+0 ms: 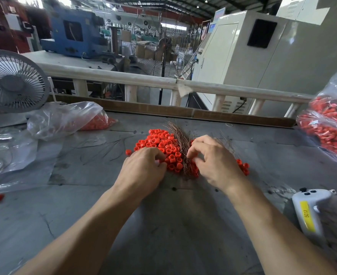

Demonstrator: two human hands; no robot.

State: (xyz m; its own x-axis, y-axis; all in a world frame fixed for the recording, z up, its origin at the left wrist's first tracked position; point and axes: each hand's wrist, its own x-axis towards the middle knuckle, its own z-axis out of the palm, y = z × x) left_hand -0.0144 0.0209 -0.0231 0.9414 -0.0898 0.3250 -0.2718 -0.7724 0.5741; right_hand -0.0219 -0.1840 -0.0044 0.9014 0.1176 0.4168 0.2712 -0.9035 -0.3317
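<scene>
The red caps (159,143) and copper wires (180,141) are heaped on the surface (163,225) between the grips, caps being pinched by the curled left grip (142,169), wires by the right grip (215,161).

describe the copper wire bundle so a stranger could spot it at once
On the grey table, find the pile of red caps in the middle. The wire bundle lies across it between the left hand and right hand: thin coppery strands fanning out, unlike the round caps.

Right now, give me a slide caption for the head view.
Left hand and right hand sorting red caps and copper wires on a table.
</scene>
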